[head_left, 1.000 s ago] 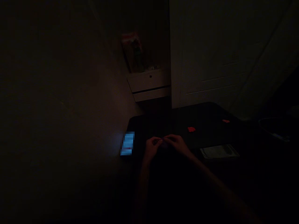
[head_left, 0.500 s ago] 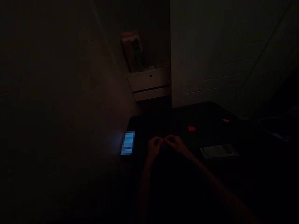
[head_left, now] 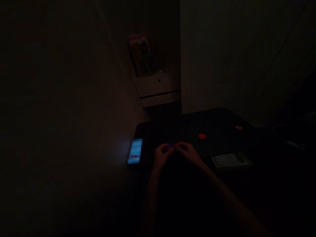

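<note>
In the dim light, a small purple piece (head_left: 170, 146) shows between my hands; its exact kind is too dark to make out. My left hand (head_left: 161, 155) has its fingers closed on the left side of this piece. My right hand (head_left: 186, 152) pinches its right end, the fingertips of both hands nearly meeting. Both hands are over the dark table (head_left: 177, 130). A small red piece (head_left: 202, 136) lies on the table beyond my right hand, and another red piece (head_left: 238, 127) sits farther right.
A lit phone (head_left: 135, 151), its screen blurred, lies left of my hands beside the wall. At the right is a pale flat packet or paper (head_left: 230, 160) near the table's front edge. Behind stand a white drawer unit (head_left: 160, 87) and a pale panelled door (head_left: 217, 65).
Between my hands, the purple piece has turned or risen and shows more clearly above my left fingers. My hands have shifted only slightly. The picture is a little darker.
</note>
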`<state>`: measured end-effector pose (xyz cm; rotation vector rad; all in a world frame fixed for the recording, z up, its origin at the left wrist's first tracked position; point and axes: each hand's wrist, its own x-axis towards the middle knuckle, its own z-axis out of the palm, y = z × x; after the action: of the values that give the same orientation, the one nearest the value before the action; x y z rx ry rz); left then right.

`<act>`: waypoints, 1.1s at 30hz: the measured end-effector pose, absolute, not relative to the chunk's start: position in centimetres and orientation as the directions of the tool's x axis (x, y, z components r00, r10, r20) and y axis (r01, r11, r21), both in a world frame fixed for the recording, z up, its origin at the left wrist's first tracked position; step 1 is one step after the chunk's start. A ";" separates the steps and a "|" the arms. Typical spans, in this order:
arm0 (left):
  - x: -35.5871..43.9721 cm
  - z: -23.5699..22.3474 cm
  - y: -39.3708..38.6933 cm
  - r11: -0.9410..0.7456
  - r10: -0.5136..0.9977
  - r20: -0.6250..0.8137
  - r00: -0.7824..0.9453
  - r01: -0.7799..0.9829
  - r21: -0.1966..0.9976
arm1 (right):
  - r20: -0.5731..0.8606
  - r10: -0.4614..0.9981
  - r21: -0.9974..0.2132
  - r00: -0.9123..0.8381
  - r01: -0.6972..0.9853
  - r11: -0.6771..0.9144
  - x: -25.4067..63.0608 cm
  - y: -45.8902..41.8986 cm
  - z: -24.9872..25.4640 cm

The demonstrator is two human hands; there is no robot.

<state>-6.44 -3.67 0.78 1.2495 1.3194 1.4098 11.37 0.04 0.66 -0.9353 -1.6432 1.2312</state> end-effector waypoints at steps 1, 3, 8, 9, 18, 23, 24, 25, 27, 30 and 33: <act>-6.6 0.8 -3.7 -0.118 0.977 0.127 -0.169 0.064 0.991 | 0.199 0.911 -0.968 -0.360 0.076 0.241 11.4 0.0 0.6; -6.8 0.6 -3.7 -0.116 0.977 0.126 -0.171 0.065 0.991 | 0.213 0.900 -0.960 -0.380 0.091 0.265 11.3 0.0 0.5; -6.9 0.5 -3.7 -0.109 0.973 0.131 -0.192 0.122 0.986 | 0.265 0.881 -0.938 -0.392 0.109 0.330 11.2 -0.2 0.4; -6.9 0.6 -3.7 -0.115 0.972 0.141 -0.190 0.146 0.983 | 0.271 0.882 -0.937 -0.384 0.103 0.333 11.2 -0.2 0.4; -6.9 1.2 -4.3 -0.143 0.973 0.169 -0.158 0.165 0.976 | 0.291 0.856 -0.928 -0.427 0.091 0.361 11.3 -0.4 0.4; -6.5 1.3 -4.3 -0.135 0.976 0.154 -0.151 0.126 0.983 | 0.351 0.853 -0.888 -0.387 0.153 0.434 11.1 -0.5 -0.2; -6.4 1.3 -4.3 -0.145 0.975 0.163 -0.152 0.126 0.981 | 0.359 0.851 -0.881 -0.383 0.163 0.445 11.1 -0.5 -0.3; -6.4 1.4 -4.4 -0.154 0.973 0.173 -0.152 0.126 0.980 | 0.367 0.847 -0.874 -0.384 0.171 0.455 11.0 -0.6 -0.3; -6.5 1.5 -4.5 -0.166 0.972 0.184 -0.146 0.126 0.978 | 0.383 0.840 -0.858 -0.383 0.189 0.477 10.9 -0.7 -0.4; -6.8 1.5 -4.4 -0.163 0.975 0.179 -0.132 0.120 0.979 | 0.412 0.831 -0.835 -0.373 0.211 0.509 10.7 -1.1 -0.2; -7.0 1.3 -4.1 -0.163 0.977 0.174 -0.120 0.097 0.982 | 0.410 0.850 -0.854 -0.331 0.187 0.485 10.5 -1.3 0.0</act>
<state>-7.01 -4.12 1.26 1.3377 1.2848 1.3896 10.52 -1.28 0.03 -0.8743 -1.8010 0.8949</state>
